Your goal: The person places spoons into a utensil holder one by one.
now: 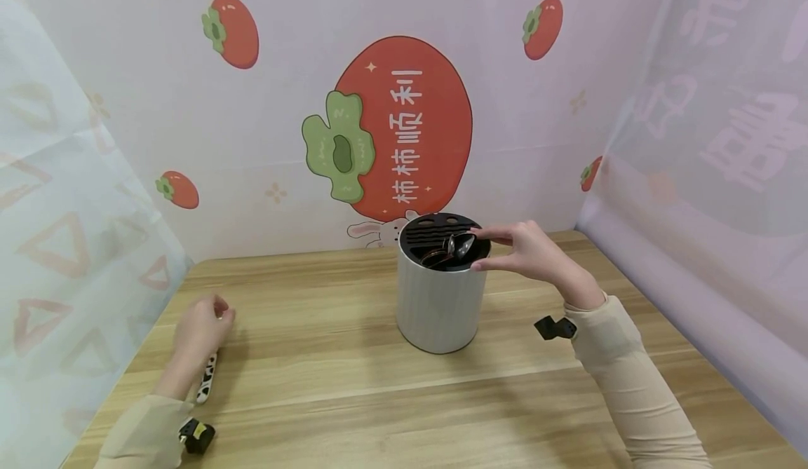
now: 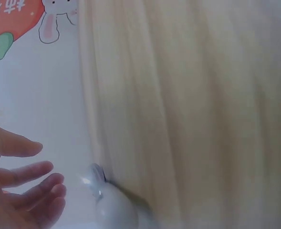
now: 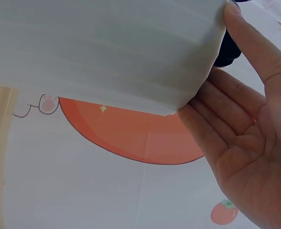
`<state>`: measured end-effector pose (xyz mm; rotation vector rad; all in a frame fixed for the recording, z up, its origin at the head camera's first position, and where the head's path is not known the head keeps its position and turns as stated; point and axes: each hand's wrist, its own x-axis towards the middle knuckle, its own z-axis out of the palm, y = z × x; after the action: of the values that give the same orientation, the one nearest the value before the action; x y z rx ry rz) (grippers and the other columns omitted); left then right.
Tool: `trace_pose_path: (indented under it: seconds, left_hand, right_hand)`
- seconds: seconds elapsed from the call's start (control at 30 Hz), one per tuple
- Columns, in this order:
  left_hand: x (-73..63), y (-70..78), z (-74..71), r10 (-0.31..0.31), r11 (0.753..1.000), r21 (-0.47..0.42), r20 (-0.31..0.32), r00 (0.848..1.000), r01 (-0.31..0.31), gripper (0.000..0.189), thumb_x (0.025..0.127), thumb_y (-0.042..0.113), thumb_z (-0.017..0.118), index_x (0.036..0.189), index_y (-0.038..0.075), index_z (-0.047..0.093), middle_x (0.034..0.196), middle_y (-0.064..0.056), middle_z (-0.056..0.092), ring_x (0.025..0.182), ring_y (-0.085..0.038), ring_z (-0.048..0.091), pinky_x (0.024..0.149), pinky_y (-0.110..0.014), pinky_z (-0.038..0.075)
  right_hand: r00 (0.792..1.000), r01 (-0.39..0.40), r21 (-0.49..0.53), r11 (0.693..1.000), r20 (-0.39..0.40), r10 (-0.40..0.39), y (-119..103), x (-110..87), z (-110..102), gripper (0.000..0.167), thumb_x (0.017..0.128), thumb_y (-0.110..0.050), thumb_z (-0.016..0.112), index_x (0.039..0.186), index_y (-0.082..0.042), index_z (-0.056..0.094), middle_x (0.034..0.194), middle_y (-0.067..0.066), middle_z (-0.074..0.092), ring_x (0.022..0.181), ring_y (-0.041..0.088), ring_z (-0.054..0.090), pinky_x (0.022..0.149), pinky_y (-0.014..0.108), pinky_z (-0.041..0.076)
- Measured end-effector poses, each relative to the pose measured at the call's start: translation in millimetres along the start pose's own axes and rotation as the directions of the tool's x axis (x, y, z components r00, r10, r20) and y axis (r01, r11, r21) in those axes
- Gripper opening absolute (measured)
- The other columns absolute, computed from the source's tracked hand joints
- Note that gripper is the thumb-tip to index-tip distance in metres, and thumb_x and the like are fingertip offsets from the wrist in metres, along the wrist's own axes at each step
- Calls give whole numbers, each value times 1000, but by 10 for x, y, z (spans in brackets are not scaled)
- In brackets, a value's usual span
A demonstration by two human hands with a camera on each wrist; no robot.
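A ribbed white utensil holder [image 1: 438, 311] with a slotted black lid stands upright on the table. Metal spoons [image 1: 466, 246] show in its larger opening. My right hand [image 1: 530, 252] is at the holder's right rim, thumb on the near side and fingers on the far side, spread apart. In the right wrist view its fingers lie fairly straight beside the pale wall. My left hand [image 1: 203, 325] hovers loosely curled at the table's left, holding nothing visible. Beneath it lies a black-and-white cow-print handle [image 1: 206, 379], its far end hidden by the hand.
The wooden table [image 1: 303, 357] meets a fruit-printed backdrop [image 1: 284, 104] behind the holder. Printed sheets rise at both sides. A rounded white object [image 2: 114, 210] with a shiny piece sits low in the left wrist view; its kind is unclear.
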<state>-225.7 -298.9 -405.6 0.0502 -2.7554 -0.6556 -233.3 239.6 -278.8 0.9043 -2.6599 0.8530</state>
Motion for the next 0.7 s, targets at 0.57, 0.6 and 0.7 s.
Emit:
trace_pose_path:
  seconds: [0.57, 0.6, 0.7]
  left_hand:
    - [26, -157, -199, -166, 986, 92, 357, 919, 142, 49, 96, 43, 44, 74, 1, 56, 69, -11, 56, 64, -23, 51, 56, -34, 41]
    - [25, -167, -200, -177, 984, 96, 377, 909, 152, 54, 97, 48, 41, 72, 2, 56, 67, -10, 55, 63, -23, 50, 56, -34, 40]
    - [40, -193, -207, -195, 981, 104, 419, 887, 167, 59, 97, 53, 36, 67, 4, 55, 66, -9, 53, 62, -22, 48, 55, -33, 39]
  right_hand:
    - [1000, -6, -10, 1000, -2, 6, 10, -11, 2, 56, 74, -40, 79, 118, -8, 67, 122, 6, 65, 112, 21, 62, 95, 38, 48]
    - [1000, -6, -10, 1000, -2, 6, 11, -11, 3, 56, 74, -40, 79, 118, -8, 67, 122, 7, 65, 112, 21, 62, 95, 39, 48]
    - [1000, -7, -8, 1000, -2, 7, 12, -9, 4, 56, 74, -40, 79, 118, -8, 67, 122, 7, 65, 112, 21, 62, 95, 39, 48]
